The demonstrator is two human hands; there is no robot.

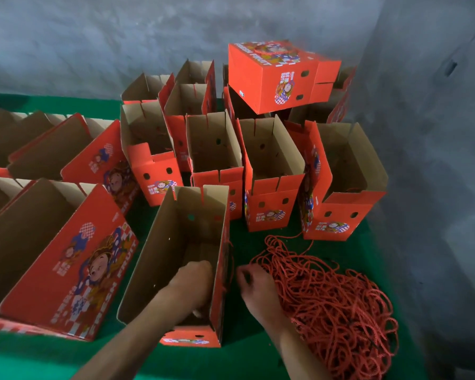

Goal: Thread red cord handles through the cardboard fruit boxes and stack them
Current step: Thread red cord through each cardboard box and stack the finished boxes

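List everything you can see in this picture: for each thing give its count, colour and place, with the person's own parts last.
Open boxes: more than a dozen, red outside, brown inside; across the mat.
Near box: one, open; front centre.
Closed box: one, red; atop the back boxes.
Cords: one tangled pile, red; front right.
Mat: one, green; under everything.
Wall: grey; behind.
Left hand: inside the near box.
Right hand: at the cords, beside that box.

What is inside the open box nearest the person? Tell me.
The left hand reaches into the nearest box, against its right wall. Bare brown cardboard and small holes show. The fingers are hidden, so whether they hold cord cannot be told. The box bottom is mostly covered by the arm.
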